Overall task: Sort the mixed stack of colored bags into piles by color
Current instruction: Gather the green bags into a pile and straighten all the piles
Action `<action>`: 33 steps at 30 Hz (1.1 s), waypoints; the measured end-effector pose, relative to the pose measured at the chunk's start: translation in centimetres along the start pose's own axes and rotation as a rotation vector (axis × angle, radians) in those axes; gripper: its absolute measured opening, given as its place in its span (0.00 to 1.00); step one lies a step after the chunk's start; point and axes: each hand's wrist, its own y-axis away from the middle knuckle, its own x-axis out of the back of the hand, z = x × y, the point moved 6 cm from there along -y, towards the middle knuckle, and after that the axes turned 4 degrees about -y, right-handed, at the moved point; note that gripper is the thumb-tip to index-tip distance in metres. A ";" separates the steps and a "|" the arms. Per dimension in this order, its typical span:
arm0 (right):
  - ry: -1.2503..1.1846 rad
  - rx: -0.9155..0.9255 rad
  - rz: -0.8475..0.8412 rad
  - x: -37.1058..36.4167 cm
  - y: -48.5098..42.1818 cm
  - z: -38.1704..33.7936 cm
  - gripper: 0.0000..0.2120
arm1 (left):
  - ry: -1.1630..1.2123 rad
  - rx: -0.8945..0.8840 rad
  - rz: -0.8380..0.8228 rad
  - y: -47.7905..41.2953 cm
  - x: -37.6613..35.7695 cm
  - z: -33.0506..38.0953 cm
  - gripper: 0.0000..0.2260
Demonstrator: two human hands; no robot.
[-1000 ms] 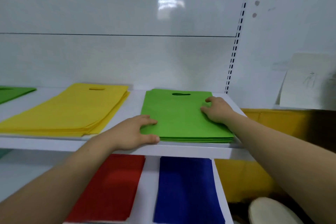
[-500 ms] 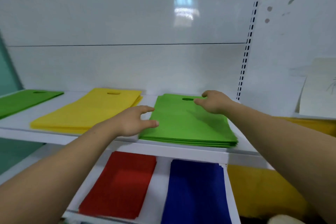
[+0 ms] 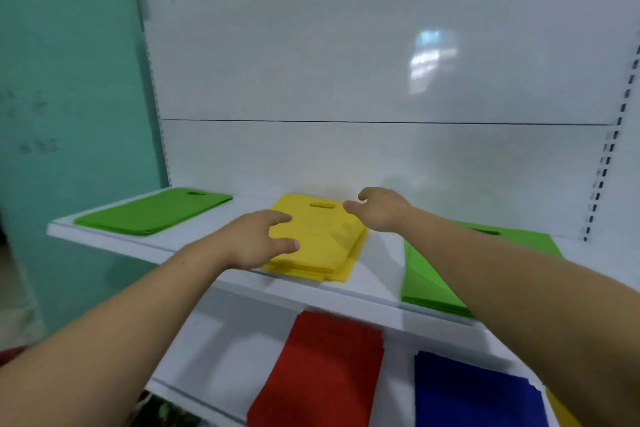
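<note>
Left hand (image 3: 263,239), right hand (image 3: 384,208) shifted from green pile (image 3: 426,281) to flat yellow pile (image 3: 322,243), grips wide

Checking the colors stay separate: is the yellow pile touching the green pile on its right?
Apart. The head view shows a strip of bare white shelf between the yellow pile and the right green pile.

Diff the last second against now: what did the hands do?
Both hands let go of the right green pile and moved left to the yellow pile: left hand spread over its near-left side, right hand open above its far-right corner, gripping nothing. All piles, including left green pile, red pile and blue pile, stayed put.
</note>
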 end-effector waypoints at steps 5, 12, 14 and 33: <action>-0.016 0.088 -0.050 -5.2 -3.2 -9.8 0.30 | -0.022 0.065 0.012 2.2 3.0 -9.2 0.29; -0.030 0.151 -0.076 -12.0 -7.3 -21.7 0.28 | -0.068 0.193 0.042 4.7 6.6 -22.5 0.29; -0.028 0.174 -0.088 -13.6 -8.5 -24.5 0.27 | -0.079 0.229 0.050 5.0 7.3 -25.8 0.29; 0.270 0.011 -0.147 -25.0 -27.6 -31.7 0.32 | -0.036 0.352 0.019 -9.2 9.2 -48.9 0.25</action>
